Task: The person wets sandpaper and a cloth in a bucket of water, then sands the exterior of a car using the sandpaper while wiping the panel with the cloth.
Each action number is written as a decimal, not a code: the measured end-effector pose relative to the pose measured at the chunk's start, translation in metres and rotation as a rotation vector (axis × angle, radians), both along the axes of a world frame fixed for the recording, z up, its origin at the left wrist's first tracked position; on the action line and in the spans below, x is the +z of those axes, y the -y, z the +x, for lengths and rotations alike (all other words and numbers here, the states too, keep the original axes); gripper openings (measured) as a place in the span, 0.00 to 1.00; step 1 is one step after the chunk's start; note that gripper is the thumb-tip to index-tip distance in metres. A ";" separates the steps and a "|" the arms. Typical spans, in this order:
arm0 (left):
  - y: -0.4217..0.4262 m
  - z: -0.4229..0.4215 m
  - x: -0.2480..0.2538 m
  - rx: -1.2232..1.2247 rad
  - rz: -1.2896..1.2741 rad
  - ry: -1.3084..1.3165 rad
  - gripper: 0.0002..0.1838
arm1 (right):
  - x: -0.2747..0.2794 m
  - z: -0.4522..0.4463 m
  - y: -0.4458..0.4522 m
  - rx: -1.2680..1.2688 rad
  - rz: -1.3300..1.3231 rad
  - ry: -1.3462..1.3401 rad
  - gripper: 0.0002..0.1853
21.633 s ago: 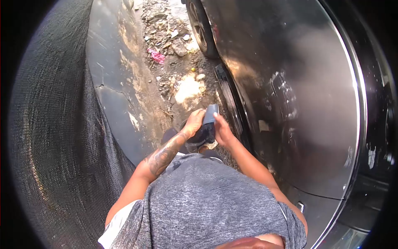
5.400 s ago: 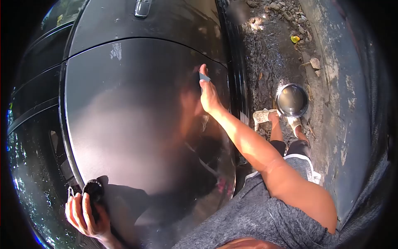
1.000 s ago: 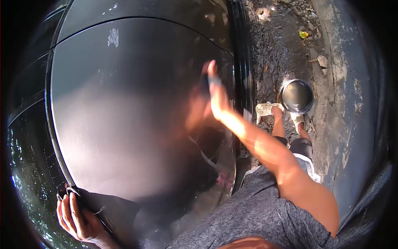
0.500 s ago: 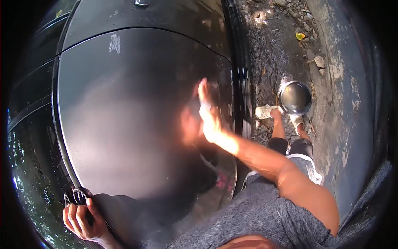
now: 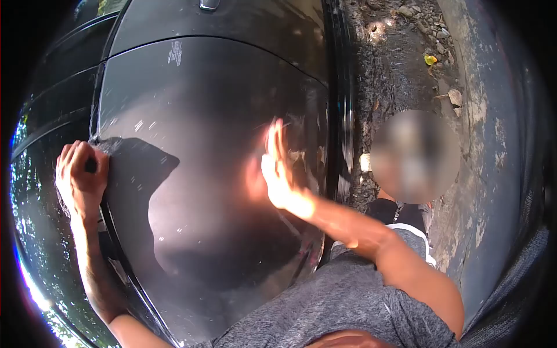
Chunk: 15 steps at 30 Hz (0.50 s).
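A dark, glossy car door point(image 5: 197, 116) fills the middle of the view, with white streaks like water drops on its upper left. My left hand point(image 5: 81, 174) is at the window edge of the door, fingers curled in; whatever they may hold is hidden. Its shadow falls across the panel. Low on the door, my right hand point(image 5: 277, 168) is held flat with fingers stretched out, sunlit and reflected in the paint. Nothing shows in it. Whether its palm touches the panel I cannot tell.
A door handle point(image 5: 209, 4) shows at the top. Right of the car runs a strip of wet, stony ground point(image 5: 389, 75) with a yellow leaf point(image 5: 430, 60), bordered by a worn grey wall point(image 5: 493, 116). A blurred circle hides the area by the feet.
My left hand has moved up along the window edge, and white streaks now show on the door beside it. My right hand has shifted slightly left and down. The view has shifted a little.
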<state>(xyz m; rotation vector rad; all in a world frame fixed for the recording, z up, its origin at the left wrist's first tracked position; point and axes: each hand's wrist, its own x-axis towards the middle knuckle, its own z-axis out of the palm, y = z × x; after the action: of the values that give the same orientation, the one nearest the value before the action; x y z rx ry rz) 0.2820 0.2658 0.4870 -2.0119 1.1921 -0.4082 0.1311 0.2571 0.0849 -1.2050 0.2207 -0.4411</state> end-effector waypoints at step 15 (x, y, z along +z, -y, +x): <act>-0.137 -0.192 0.036 -0.235 -0.070 0.189 0.09 | -0.046 0.090 0.061 -0.100 -0.036 -0.034 0.34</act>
<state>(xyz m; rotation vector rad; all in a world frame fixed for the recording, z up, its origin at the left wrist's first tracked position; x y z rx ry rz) 0.0903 0.4027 0.5232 -1.8486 1.3129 -0.7491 0.2206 0.1965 0.0391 -1.2411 0.3043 -0.5139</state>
